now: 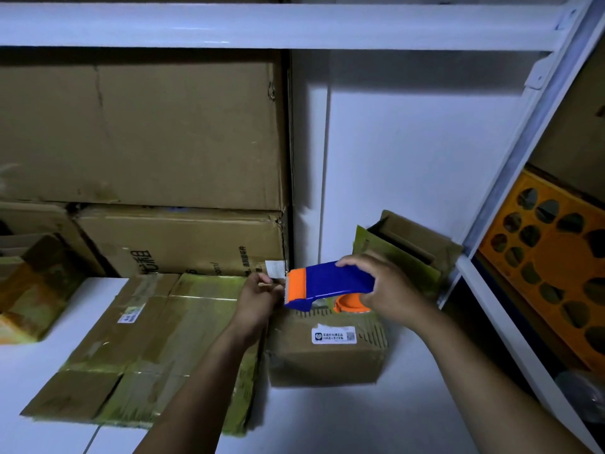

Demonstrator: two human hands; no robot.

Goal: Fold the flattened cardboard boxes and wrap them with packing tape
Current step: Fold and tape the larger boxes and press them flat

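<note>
**STATUS: ONE BOX ERECTED, TAPING PENDING**

The flattened boxes (pixel 140 339) lie unfolded on the white surface (pixel 39 388), so most of the task appears to remain. The left hand (pixel 258 299) has its fingers curled at the orange cutter; whether this grip pinches the tape end cannot be told. One folded box (pixel 327 358) stands below. The right hand (pixel 389 290) has its grip closed around the tape dispenser (pixel 334 280), just above that box.

White wall (pixel 409 158), white shelving (pixel 262 27), dim light
</note>
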